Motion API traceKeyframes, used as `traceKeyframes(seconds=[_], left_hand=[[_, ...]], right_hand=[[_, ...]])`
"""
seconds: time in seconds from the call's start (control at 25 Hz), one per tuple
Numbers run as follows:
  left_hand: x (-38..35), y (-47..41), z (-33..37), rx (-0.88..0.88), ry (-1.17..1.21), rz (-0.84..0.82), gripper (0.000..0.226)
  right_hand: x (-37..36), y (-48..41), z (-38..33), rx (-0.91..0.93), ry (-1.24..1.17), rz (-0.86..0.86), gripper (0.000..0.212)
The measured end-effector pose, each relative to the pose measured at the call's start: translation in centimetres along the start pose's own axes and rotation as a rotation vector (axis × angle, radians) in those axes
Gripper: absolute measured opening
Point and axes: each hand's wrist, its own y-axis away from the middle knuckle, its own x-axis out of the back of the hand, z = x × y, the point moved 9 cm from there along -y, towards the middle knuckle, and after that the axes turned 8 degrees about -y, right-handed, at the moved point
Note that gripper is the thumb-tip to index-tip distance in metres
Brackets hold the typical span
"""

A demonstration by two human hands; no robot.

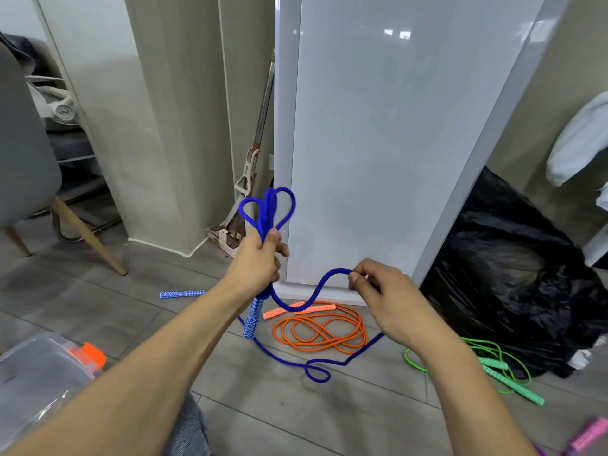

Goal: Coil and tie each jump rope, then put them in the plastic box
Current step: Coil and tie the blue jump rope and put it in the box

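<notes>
Left hand (260,258), mid-frame, is clenched tight round a bunch of blue rope (268,212). Loops stick up above the fist in roughly 3 lobes, and one blue-patterned handle (252,319) hangs straight down below the wrist.

Right hand (385,297), just right of centre, pinches a single strand of the same rope betw. thumb and forefinger; other fingers curled in, not gripping anything else visible. Betw. the 2 hands the strand sags in a shallow dip then arches up to the pinch. From there it drops behind the right palm to the floor, runs left w/ a small loop lower-centre, and heads back toward the hanging handle.

2nd blue handle (182,293) lies flat on the floor (230,383), left of centre, apart from both hands.

Orange jump rope (320,332) lies loosely piled on floor just below the hands, its 2 handles side by side at the top of the pile. Green jump rope (503,370) lies uncoiled lower right, next to a black bag (513,268). Pink handle (589,436) at bottom-right corner, mostly cut off.

Plastic box (36,376) sits lower left, clear, w/ an orange latch on its edge; contents can't be made out.
</notes>
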Motion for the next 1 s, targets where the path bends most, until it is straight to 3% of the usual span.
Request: traceKeyframes(seconds=[0.2, 0.4, 0.68, 1.0], left_hand=[[-4.6, 3.5, 1.4, -0.061, -0.133, -0.229, 0.02], [-6.8, 5.1, 1.8, -0.043, -0.022, -0.299, 0.021], [-7.3, 5.1, 1.0, -0.031, -0.114, -0.481, 0.025], [-7.7, 5.3, 0.2, 0.058, -0.034, -0.565, 0.023]], right_hand=[[-0.5, 0.0, -1.2, 0.023, -0.032, 0.16, 0.02], [-0.5, 0.1, -1.2, 0.0, -0.065, 0.252, 0.019], [-0.4, 0.1, -0.4, -0.024, 0.002, 0.26, 0.022], [0.3, 0.2, -0.3, -0.061, -0.006, 0.268, 0.023]])
